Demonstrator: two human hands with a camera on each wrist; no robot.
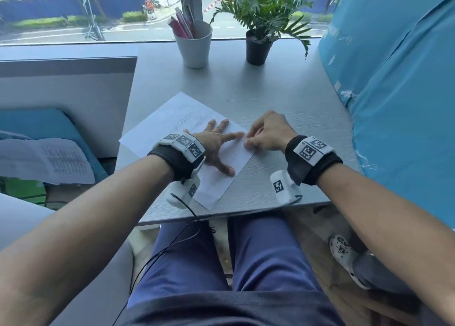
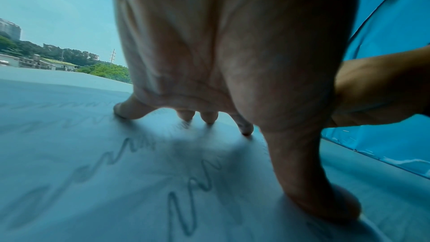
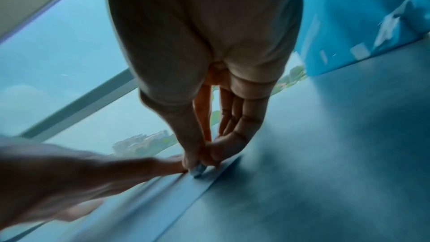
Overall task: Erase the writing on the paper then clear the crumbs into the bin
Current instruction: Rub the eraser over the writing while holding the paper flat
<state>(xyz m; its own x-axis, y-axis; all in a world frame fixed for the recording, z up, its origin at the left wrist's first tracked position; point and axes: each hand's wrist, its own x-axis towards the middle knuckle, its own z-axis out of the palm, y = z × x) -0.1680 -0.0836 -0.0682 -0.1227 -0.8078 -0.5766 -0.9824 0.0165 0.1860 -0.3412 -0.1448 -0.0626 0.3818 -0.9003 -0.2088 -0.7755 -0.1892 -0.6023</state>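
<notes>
A white sheet of paper (image 1: 172, 119) with wavy pencil lines (image 2: 186, 207) lies slantwise on the grey table (image 1: 283, 99). My left hand (image 1: 216, 143) lies flat on the paper (image 2: 69, 172) with fingers spread, pressing it down. My right hand (image 1: 266, 133) is at the paper's right edge, thumb and fingers pinching a small eraser (image 3: 197, 170) whose tip touches the paper (image 3: 163, 190). The left index finger (image 3: 167, 163) reaches almost to the eraser. No bin is in view.
A white cup of pens (image 1: 194, 45) and a potted plant (image 1: 258, 42) stand at the table's far edge by the window. A blue covered object (image 1: 398, 104) borders the right side. Another printed sheet (image 1: 46, 161) lies on a blue cushion to the left.
</notes>
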